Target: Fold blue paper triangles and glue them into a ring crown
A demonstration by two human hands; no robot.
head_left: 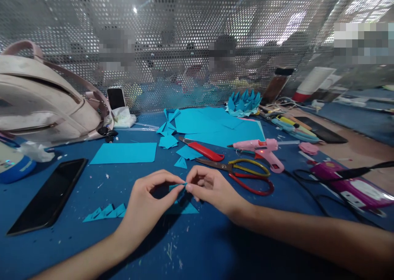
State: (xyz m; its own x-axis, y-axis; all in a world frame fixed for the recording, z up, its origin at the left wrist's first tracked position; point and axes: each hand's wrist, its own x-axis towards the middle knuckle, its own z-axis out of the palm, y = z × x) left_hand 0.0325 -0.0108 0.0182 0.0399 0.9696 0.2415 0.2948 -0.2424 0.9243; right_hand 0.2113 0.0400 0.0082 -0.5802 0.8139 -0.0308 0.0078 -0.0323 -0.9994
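Nearest are the two bare forearms, meeting over the blue table point(200, 247). The left hand point(147, 204) and right hand point(212, 187) both have their fingers pinched together on a small folded blue paper piece point(180, 186), held just above the table at centre. Scissors point(246, 173) lie at 2 o'clock of the hands, a black phone point(49, 196) at 9 o'clock.
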